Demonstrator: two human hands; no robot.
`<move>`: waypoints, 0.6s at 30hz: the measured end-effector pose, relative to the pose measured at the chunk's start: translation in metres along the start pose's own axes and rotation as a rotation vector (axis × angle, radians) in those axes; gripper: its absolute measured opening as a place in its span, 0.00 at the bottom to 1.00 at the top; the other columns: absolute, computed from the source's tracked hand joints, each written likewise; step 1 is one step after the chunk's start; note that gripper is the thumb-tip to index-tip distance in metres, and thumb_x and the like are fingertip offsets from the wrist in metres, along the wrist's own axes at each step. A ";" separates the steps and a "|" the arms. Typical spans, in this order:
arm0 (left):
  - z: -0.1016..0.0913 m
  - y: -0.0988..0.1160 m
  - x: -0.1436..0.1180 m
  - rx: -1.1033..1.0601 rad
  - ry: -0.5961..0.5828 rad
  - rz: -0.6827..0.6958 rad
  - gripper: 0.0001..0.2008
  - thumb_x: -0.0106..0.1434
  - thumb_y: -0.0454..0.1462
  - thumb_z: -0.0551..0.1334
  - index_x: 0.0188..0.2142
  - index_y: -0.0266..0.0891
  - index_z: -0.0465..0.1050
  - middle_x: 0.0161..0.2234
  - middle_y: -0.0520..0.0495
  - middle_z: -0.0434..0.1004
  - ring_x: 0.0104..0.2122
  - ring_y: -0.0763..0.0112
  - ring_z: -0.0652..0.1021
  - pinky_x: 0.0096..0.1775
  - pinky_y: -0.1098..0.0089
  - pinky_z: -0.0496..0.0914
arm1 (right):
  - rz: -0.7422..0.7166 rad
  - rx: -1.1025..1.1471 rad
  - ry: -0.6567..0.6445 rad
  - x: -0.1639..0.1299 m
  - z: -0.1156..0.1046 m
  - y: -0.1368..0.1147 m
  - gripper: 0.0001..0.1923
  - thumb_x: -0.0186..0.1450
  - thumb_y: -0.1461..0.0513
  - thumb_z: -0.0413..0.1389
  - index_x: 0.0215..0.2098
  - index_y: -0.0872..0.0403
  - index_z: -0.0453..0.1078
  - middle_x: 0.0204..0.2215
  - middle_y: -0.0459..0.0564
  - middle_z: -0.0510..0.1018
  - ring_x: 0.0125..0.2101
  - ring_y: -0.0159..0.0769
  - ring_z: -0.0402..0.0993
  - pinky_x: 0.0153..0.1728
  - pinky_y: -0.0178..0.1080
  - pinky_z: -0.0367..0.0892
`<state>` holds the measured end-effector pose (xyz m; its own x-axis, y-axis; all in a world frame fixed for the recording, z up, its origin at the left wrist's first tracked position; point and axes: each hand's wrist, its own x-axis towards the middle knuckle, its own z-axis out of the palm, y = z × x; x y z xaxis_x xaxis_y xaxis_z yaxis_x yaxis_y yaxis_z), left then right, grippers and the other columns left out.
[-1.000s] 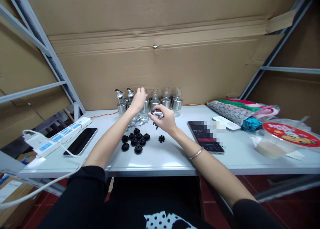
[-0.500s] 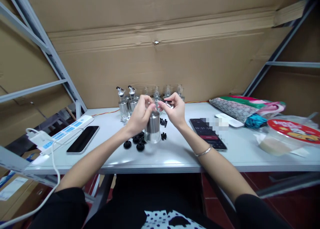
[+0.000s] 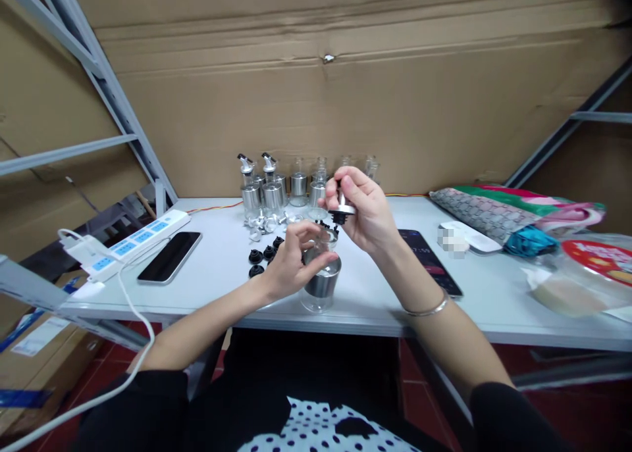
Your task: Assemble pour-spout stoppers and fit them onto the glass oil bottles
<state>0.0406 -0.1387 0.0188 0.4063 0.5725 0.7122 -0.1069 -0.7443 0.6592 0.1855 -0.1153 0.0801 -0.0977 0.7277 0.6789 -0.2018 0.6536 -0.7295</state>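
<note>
Since the earlier frame, the bottle (image 3: pixel 322 283) has moved toward the near edge of the table (image 3: pixel 207 268), and the spout (image 3: pixel 342 210) has turned so that its black ribbed end points down. The bottle now stands near that edge, a little tilted if at all, with the stoppers (image 3: pixel 255 256) to its left and more bottles (image 3: pixel 298 183) at the far side. The left hand (image 3: pixel 297 260) curls about its neck and shoulder, thumb across the near side, fingers at the left. The right hand (image 3: pixel 364 210) pinches the upper part of the spout between thumb and fingers, above the bottle's mouth and just to the right, apart from it. The bottle looks like glass with a metal band, so it is probably stiff, fairly weighty, slick and breakable; the band or shoulder seems the surest hold, the thinner neck less so. The spout seems light and hard on top, its ribbed end likely rubbery and grippy, so it is best held by the collar.
</note>
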 end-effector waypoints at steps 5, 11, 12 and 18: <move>0.009 -0.005 -0.006 -0.036 0.115 0.090 0.23 0.60 0.37 0.63 0.47 0.48 0.48 0.37 0.53 0.67 0.35 0.76 0.77 0.39 0.70 0.74 | 0.001 0.152 -0.022 -0.010 0.014 -0.015 0.13 0.61 0.51 0.57 0.32 0.50 0.63 0.23 0.40 0.69 0.20 0.24 0.67 0.30 0.34 0.72; 0.008 -0.008 -0.006 -0.007 0.097 0.206 0.24 0.60 0.34 0.63 0.49 0.48 0.50 0.39 0.53 0.68 0.34 0.77 0.78 0.38 0.71 0.74 | 0.026 0.211 -0.160 -0.018 0.016 -0.008 0.10 0.61 0.54 0.58 0.32 0.51 0.66 0.22 0.40 0.70 0.18 0.24 0.67 0.26 0.33 0.69; 0.008 -0.009 -0.006 -0.002 0.097 0.211 0.24 0.60 0.34 0.63 0.49 0.48 0.50 0.40 0.52 0.67 0.34 0.77 0.78 0.38 0.71 0.74 | 0.026 0.205 -0.172 -0.018 0.015 -0.005 0.09 0.62 0.54 0.57 0.32 0.51 0.66 0.22 0.40 0.71 0.19 0.25 0.67 0.25 0.33 0.68; 0.010 -0.009 -0.006 -0.001 0.136 0.218 0.22 0.60 0.34 0.63 0.47 0.46 0.51 0.38 0.53 0.66 0.35 0.78 0.77 0.38 0.75 0.73 | 0.008 0.152 -0.186 -0.023 0.015 -0.001 0.08 0.63 0.56 0.56 0.33 0.51 0.67 0.24 0.41 0.71 0.19 0.25 0.67 0.23 0.32 0.66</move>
<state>0.0480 -0.1387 0.0061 0.2480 0.4394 0.8634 -0.1795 -0.8549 0.4867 0.1736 -0.1359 0.0665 -0.2752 0.6724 0.6872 -0.3435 0.5988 -0.7235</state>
